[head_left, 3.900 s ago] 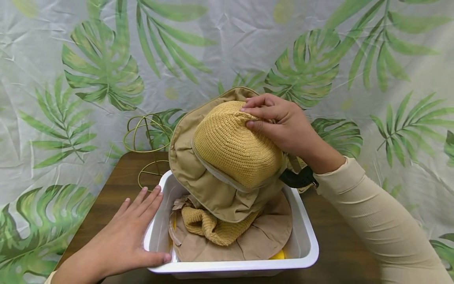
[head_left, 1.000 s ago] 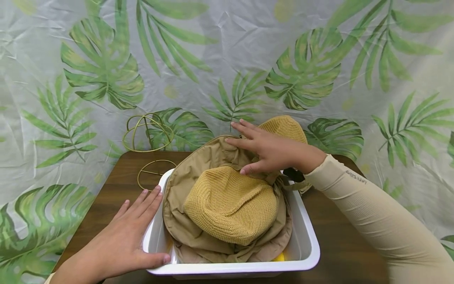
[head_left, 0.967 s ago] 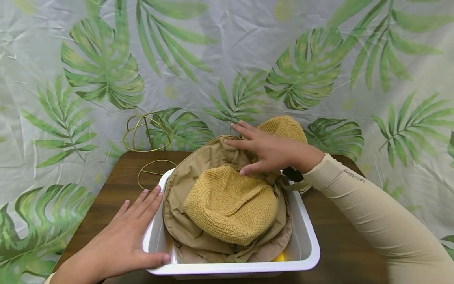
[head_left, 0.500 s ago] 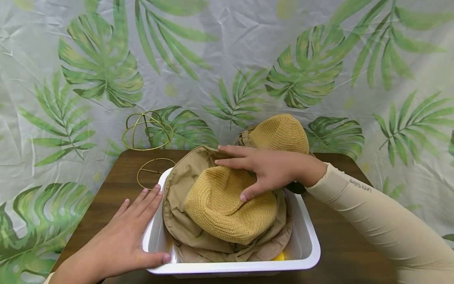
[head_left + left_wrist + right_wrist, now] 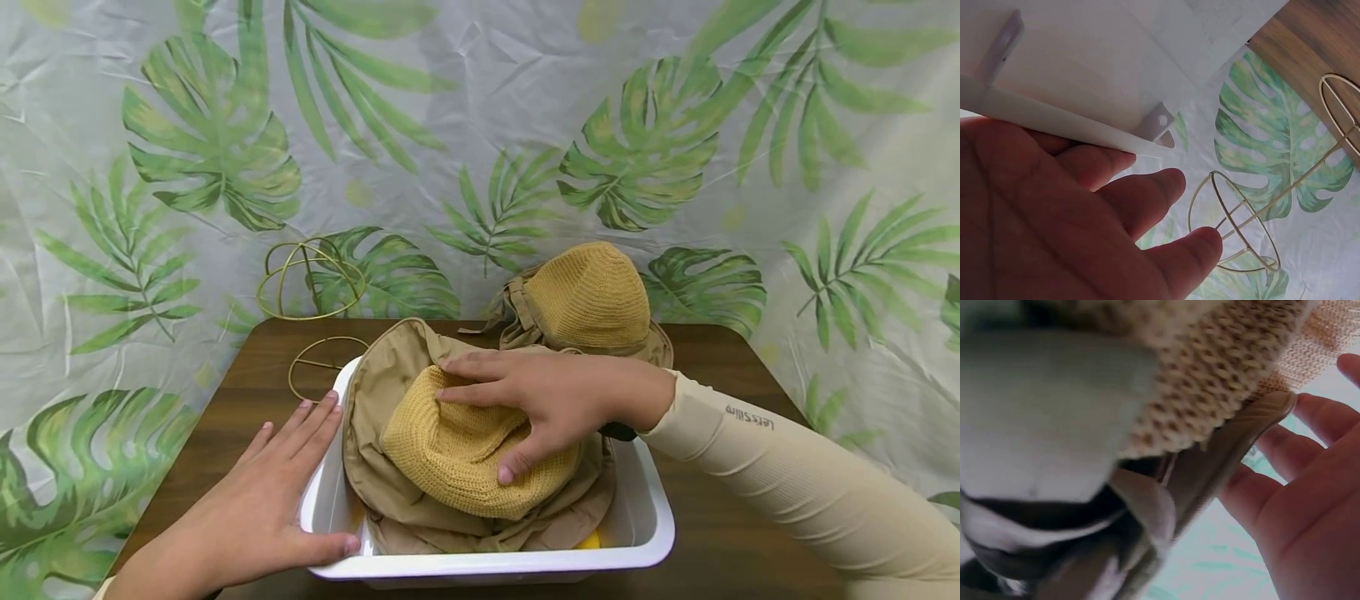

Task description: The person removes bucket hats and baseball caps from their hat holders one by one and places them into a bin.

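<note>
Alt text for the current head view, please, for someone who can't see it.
A person's right hand rests on a yellow-crowned, tan-brimmed hat in a white tub; the left hand touches the tub's left rim. Behind are a similar hat and, further left, a gold wire stand.

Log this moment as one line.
left hand: on rim of white tub | right hand: on hat inside tub | second hat: behind tub | wire stand: behind tub, left
</note>
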A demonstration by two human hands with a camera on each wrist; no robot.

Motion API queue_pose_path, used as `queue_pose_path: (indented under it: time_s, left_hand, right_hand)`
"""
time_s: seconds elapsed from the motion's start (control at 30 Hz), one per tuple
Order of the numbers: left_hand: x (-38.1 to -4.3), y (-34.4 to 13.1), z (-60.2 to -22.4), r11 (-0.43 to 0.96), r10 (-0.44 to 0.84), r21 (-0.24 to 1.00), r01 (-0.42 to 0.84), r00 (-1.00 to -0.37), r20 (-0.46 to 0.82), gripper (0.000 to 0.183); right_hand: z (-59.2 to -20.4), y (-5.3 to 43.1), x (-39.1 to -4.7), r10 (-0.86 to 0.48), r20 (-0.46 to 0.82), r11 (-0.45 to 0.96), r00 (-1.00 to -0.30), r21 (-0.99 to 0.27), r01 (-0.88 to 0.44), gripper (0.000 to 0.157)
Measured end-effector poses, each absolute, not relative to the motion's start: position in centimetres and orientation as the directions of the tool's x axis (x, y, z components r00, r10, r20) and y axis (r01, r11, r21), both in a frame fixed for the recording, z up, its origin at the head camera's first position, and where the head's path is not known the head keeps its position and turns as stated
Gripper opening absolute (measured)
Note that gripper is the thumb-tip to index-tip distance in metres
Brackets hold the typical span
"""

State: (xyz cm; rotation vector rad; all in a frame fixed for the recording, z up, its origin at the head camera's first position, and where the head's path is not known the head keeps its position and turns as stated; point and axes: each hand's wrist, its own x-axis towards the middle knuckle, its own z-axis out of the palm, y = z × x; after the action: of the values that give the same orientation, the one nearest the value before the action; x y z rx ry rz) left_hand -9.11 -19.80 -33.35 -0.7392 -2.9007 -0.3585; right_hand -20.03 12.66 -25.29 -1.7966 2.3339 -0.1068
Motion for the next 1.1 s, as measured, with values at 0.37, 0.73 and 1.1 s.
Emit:
queue_pose_path:
  time_s: [0.37, 0.73, 1.1]
  left_hand:
    - [-9.1, -19.8, -33.4, 0.851, 0.456, 0.197, 0.486, -0.872, 0.18, 0.116]
    - [-9.1, -19.8, -33.5, 0.854, 0.454, 0.192, 0.484, -0.872, 0.181, 0.115]
    - [-9.2, -19.9, -33.5, 0.851, 0.454, 0.206, 0.483, -0.874, 0.174, 0.116]
  right_hand:
    - [-26.4, 12.4, -19.2, -0.976, -0.146, 0.191, -0.161, -0.22, -0.957, 0.105]
    - [-27.8, 11.4, -17.9, -0.954, -0.202, 0.225, -0.224, 0.016, -0.974, 0.112]
    - [-29.2, 10.5, -18.5, -0.947, -0.199, 0.232, -0.251, 0.118, -0.966, 0.112]
